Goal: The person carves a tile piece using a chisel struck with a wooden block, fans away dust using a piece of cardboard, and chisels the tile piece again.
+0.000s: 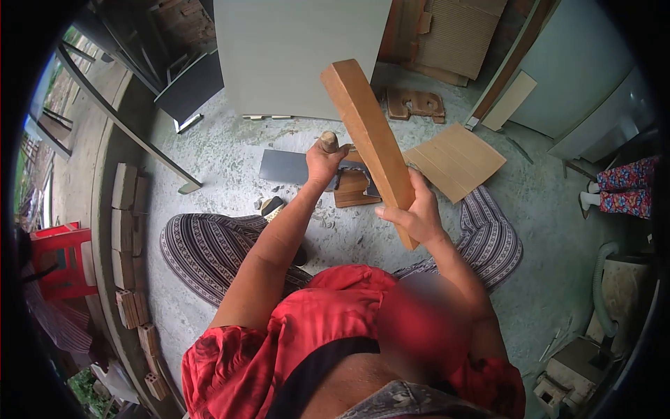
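Observation:
My left hand (325, 165) is closed around a thick round wooden handle (329, 140); the tool's lower end is hidden behind the hand. In my right hand (419, 215) is a long squared wooden block (370, 136), gripped near its lower end and tilted up to the left. Below the hands, a dark grey flat panel (283, 165) lies on the floor. Beside it, a brown wooden board (352, 199) lies partly under a dark piece with a jagged edge (356, 168). Small dark fragments are scattered around them.
A flat cardboard sheet (459, 162) lies to the right, and a torn brown piece (415, 105) behind. A large pale panel (296, 56) stands ahead. Bricks (124, 230) and a red plastic chair (63, 262) are at left. Another person's legs (624, 188) show at right.

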A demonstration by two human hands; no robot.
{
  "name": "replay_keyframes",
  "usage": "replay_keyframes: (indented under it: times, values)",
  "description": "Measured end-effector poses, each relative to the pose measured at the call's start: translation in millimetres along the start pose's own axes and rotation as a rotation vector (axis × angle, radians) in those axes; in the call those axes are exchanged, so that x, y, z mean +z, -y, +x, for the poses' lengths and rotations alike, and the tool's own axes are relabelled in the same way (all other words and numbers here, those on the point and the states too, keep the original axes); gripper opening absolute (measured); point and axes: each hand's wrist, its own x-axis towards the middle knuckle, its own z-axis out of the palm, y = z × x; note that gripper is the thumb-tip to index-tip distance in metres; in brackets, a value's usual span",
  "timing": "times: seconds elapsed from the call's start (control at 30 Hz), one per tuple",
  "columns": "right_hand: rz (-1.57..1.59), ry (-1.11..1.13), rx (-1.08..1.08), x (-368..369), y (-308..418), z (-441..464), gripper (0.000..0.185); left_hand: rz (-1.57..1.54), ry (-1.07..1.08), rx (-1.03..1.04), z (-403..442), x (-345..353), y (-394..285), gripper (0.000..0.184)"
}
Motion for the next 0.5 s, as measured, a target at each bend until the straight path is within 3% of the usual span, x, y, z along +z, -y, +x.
replay_keyframes:
  times: [0.07, 0.17, 0.27, 0.33, 0.37, 0.4, 0.43, 0.47, 0.5]
  values:
    - [0.016, -0.016, -0.079, 2, 2, 1, 0.071, -0.14, 0.059, 0.055, -2, 2, 0, 0.034]
    - [0.022, -0.057, -0.089, 4, -2, 4, 0.069, -0.056, 0.046, 0.007, -1, -3, -1, 0.033]
    - [-0.052, -0.106, 0.072, 13, -39, 12, 0.066, -0.014, 0.03, -0.057, 9, -12, 3, 0.032]
    - [-0.153, -0.099, 0.352, 19, -81, 17, 0.064, -0.02, 0.018, -0.093, 12, -12, -6, 0.032]
    - [-0.159, -0.109, 0.354, 18, -97, 18, 0.064, 0.067, 0.035, -0.056, 12, -15, -21, 0.033]
    - [-0.358, -0.053, 0.48, 16, -111, 19, 0.065, 0.155, 0.05, -0.017, 10, -19, -39, 0.035]
    - [-0.555, 0.008, 0.603, 15, -123, 19, 0.065, 0.283, 0.129, 0.058, 7, -21, -62, 0.037]
    - [-0.555, 0.006, 0.601, 12, -133, 18, 0.065, 0.282, 0.128, 0.06, 8, -21, -79, 0.037]
    - [-0.618, 0.055, 0.645, 10, -142, 15, 0.071, 0.247, 0.357, 0.153, 12, -20, -94, 0.032]
